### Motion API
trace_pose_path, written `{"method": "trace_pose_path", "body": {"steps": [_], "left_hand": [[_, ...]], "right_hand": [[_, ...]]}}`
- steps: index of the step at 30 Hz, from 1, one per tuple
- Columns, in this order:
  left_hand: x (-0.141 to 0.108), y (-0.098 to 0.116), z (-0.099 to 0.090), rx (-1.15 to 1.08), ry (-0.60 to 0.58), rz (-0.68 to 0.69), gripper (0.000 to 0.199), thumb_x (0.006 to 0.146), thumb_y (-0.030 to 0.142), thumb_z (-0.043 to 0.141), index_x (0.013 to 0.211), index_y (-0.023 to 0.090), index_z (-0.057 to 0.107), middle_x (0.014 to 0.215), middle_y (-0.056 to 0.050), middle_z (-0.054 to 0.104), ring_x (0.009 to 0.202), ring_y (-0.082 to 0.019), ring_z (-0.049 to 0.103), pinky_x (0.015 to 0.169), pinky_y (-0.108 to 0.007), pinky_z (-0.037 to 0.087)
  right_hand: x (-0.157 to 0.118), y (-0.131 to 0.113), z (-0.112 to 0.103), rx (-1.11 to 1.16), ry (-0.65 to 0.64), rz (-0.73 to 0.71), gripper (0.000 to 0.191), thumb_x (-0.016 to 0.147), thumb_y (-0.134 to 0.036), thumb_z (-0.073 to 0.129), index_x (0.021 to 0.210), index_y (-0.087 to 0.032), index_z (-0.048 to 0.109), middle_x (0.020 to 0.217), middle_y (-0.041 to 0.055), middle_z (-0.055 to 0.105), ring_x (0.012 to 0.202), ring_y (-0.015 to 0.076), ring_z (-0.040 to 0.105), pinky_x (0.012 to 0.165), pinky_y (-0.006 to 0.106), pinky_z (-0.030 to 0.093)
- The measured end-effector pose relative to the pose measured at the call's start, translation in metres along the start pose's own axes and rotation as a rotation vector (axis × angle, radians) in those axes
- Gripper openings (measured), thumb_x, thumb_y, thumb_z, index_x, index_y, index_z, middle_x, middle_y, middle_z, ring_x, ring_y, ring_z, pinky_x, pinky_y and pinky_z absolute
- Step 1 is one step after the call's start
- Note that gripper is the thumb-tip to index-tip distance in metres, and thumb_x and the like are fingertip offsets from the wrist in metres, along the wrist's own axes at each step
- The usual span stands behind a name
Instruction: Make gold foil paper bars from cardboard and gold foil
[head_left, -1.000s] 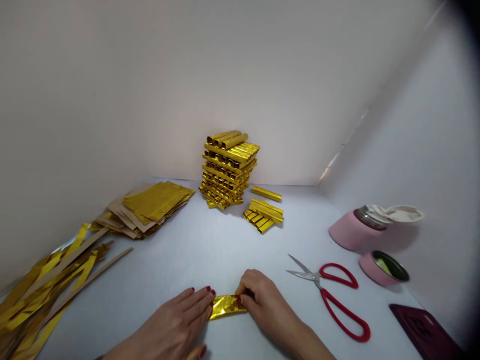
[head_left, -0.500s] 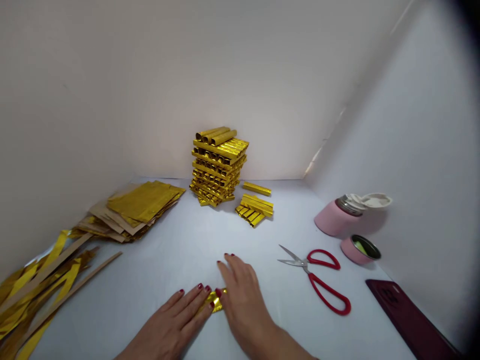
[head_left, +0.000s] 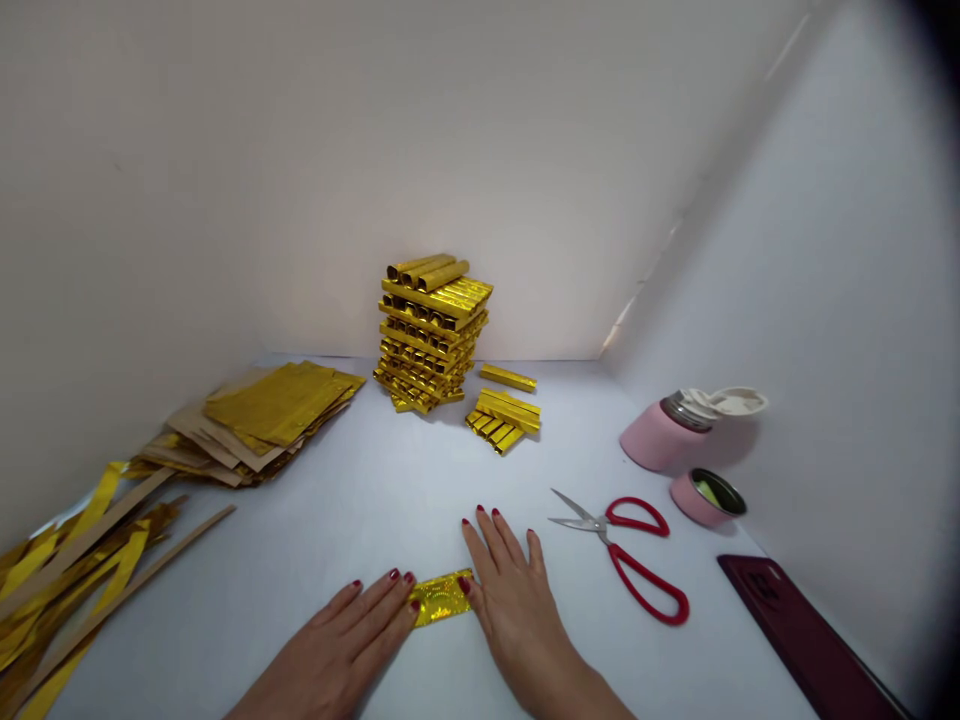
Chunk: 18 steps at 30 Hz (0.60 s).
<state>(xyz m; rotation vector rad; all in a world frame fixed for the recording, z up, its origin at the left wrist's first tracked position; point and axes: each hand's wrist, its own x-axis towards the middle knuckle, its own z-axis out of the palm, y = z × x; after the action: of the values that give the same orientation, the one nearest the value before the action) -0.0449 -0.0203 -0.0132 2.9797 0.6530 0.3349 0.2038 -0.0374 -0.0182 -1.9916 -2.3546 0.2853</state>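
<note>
A shiny gold, patterned strip of foil paper (head_left: pixel 443 599) lies flat on the white table between my hands. My left hand (head_left: pixel 341 635) rests flat with its fingers stretched out, and its fingertips touch the strip's left end. At the right end, the thumb of my right hand (head_left: pixel 517 605) lies on the paper. The other fingers of that hand are spread on the table. Parts of the strip under the fingers are hidden.
Red-handled scissors (head_left: pixel 611 540) lie open to the right. Beyond them are a pink jar (head_left: pixel 660 438), a pink cup (head_left: pixel 701 500) and a dark red phone (head_left: pixel 802 630). Stacked gold tubes (head_left: pixel 431 335) stand at the back. Gold sheets (head_left: pixel 277 410) and offcut strips (head_left: pixel 97 570) lie left.
My right hand has slid to the right and its fingers have spread, so more of the gold strip shows. My left hand has barely moved. The view has shifted slightly.
</note>
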Motion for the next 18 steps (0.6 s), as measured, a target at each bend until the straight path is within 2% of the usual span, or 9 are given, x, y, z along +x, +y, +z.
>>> {"method": "trace_pose_path", "body": {"steps": [4, 8, 10, 14, 16, 18], "left_hand": [[0.004, 0.005, -0.012, 0.010, -0.025, -0.016, 0.080, 0.092, 0.055, 0.045, 0.149, 0.019, 0.003, 0.141, -0.012, 0.040, 0.127, -0.027, 0.045, 0.100, -0.035, 0.040], [0.003, 0.003, -0.007, -0.027, 0.021, -0.003, 0.082, 0.091, 0.054, 0.048, 0.149, 0.020, 0.002, 0.141, -0.012, 0.040, 0.126, -0.027, 0.045, 0.100, -0.036, 0.040], [0.002, 0.002, -0.005, -0.059, 0.034, 0.006, 0.081, 0.091, 0.053, 0.049, 0.149, 0.021, 0.003, 0.141, -0.011, 0.040, 0.126, -0.027, 0.046, 0.100, -0.035, 0.040], [0.002, 0.006, -0.006, -0.096, -0.073, -0.074, 0.076, 0.090, 0.048, 0.053, 0.149, 0.025, 0.010, 0.144, -0.009, 0.037, 0.128, -0.027, 0.043, 0.102, -0.038, 0.038], [0.004, 0.007, -0.007, -0.096, -0.122, -0.107, 0.070, 0.091, 0.037, 0.054, 0.148, 0.026, 0.015, 0.144, -0.008, 0.036, 0.129, -0.026, 0.042, 0.102, -0.039, 0.038], [0.005, 0.007, -0.008, -0.101, -0.172, -0.124, 0.066, 0.091, 0.028, 0.054, 0.147, 0.027, 0.019, 0.145, -0.007, 0.034, 0.130, -0.025, 0.040, 0.102, -0.039, 0.038]], "right_hand": [[-0.003, 0.009, -0.006, -0.013, -0.032, 0.034, 0.049, 0.095, -0.022, 0.029, 0.144, -0.020, 0.030, 0.151, 0.0030, 0.022, 0.138, 0.0270, 0.023, 0.105, 0.062, 0.024], [-0.005, 0.012, -0.012, 0.003, 0.010, 0.044, 0.050, 0.096, -0.018, 0.025, 0.145, -0.012, 0.026, 0.151, 0.0080, 0.023, 0.138, 0.0250, 0.023, 0.107, 0.059, 0.024], [-0.005, 0.003, -0.011, 0.017, 0.049, -0.069, 0.052, 0.097, -0.023, 0.027, 0.146, -0.009, 0.020, 0.151, 0.0108, 0.020, 0.139, 0.0250, 0.020, 0.108, 0.058, 0.024], [-0.004, -0.019, -0.002, 0.071, 0.005, -0.542, 0.069, 0.094, -0.042, 0.040, 0.148, -0.013, 0.009, 0.152, 0.0105, 0.015, 0.141, 0.0237, 0.014, 0.110, 0.052, 0.023], [-0.004, -0.022, 0.002, 0.095, -0.052, -0.601, 0.074, 0.093, -0.048, 0.041, 0.148, -0.011, 0.007, 0.152, 0.0117, 0.012, 0.141, 0.0232, 0.014, 0.111, 0.049, 0.022], [-0.004, -0.018, 0.005, 0.109, -0.121, -0.554, 0.079, 0.091, -0.055, 0.040, 0.148, -0.010, 0.008, 0.152, 0.0131, 0.011, 0.140, 0.0256, 0.014, 0.111, 0.051, 0.021]]}}
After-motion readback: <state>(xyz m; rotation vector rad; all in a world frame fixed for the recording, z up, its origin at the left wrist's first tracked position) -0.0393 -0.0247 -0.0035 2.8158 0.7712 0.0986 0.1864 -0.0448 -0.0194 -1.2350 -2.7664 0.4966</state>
